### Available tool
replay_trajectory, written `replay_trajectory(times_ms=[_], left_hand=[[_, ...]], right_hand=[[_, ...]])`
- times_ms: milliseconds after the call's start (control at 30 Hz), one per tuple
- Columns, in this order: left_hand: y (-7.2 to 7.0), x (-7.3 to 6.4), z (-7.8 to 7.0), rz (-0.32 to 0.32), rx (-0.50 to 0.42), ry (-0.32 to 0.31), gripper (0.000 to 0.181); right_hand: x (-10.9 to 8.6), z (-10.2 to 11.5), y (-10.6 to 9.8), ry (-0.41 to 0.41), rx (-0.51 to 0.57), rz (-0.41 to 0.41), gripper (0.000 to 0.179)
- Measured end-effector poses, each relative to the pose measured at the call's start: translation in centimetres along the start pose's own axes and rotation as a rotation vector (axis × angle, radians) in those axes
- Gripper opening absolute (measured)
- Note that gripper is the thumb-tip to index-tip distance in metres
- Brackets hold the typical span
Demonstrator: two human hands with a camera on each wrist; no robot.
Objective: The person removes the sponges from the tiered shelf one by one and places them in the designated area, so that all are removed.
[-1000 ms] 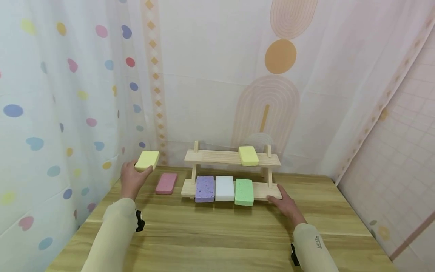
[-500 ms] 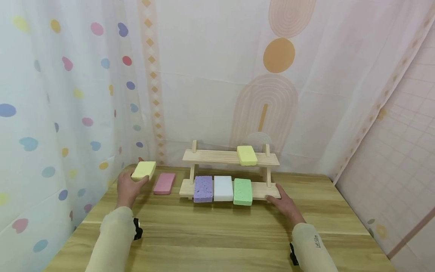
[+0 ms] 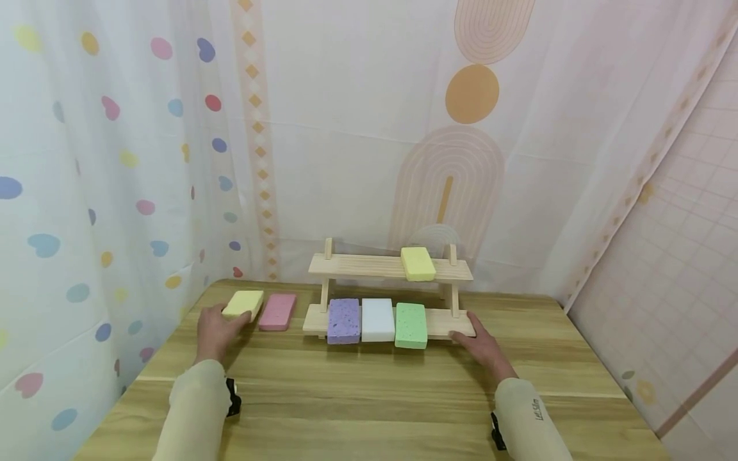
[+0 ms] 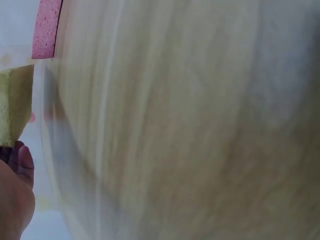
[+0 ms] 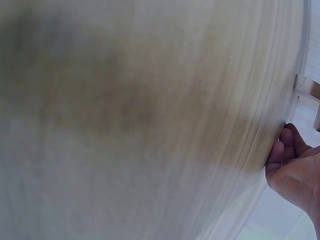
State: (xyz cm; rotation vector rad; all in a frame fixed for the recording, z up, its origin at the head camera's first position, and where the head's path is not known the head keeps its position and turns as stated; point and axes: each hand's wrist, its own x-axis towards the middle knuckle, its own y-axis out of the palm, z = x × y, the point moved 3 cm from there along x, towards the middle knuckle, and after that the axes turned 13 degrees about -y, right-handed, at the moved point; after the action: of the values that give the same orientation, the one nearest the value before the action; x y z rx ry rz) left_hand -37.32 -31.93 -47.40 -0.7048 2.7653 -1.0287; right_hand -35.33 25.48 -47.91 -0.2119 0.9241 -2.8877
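The left hand [image 3: 216,331] pinches a yellow sponge [image 3: 245,303] just left of the pink sponge [image 3: 278,312]; it is likely light, soft and grippy, best held gently by its side edges. The right hand [image 3: 485,347] grips the rack [image 3: 363,266] at its lower right end.

Head view forward and down over table [image 3: 369,397], close wrist views, left sharing held yellow sponge [image 3: 244,303], right sharing wooden rack [image 3: 369,264]

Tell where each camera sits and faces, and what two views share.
On head: faces forward and down at table and wooden shelf; left hand, right hand, sleeves show.
On left wrist: faces table; left hand, yellow sponge at left edge.
On right wrist: faces table; right hand at right edge.
Head and left wrist views share the pink sponge.
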Motion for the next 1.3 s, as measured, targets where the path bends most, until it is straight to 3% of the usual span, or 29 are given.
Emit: replay_trajectory(times_ms=[433, 767, 1100, 1300], left_hand=[[0.3, 0.0, 0.5, 0.031, 0.057, 0.035, 0.065], [0.3, 0.1, 0.8, 0.112, 0.135, -0.005, 0.088], [-0.2, -0.4, -0.6, 0.111, 0.145, -0.005, 0.091], [-0.4, -0.2, -2.2, 0.095, 0.114, -0.008, 0.094]], right_hand=[[0.1, 0.1, 0.1, -0.006, 0.013, -0.003, 0.091], [-0.2, 0.4, 0.0, -0.012, 0.016, 0.005, 0.091], [-0.2, 0.6, -0.1, -0.01, -0.002, 0.001, 0.089], [-0.3, 0.6, -0.1, -0.011, -0.011, 0.009, 0.089]])
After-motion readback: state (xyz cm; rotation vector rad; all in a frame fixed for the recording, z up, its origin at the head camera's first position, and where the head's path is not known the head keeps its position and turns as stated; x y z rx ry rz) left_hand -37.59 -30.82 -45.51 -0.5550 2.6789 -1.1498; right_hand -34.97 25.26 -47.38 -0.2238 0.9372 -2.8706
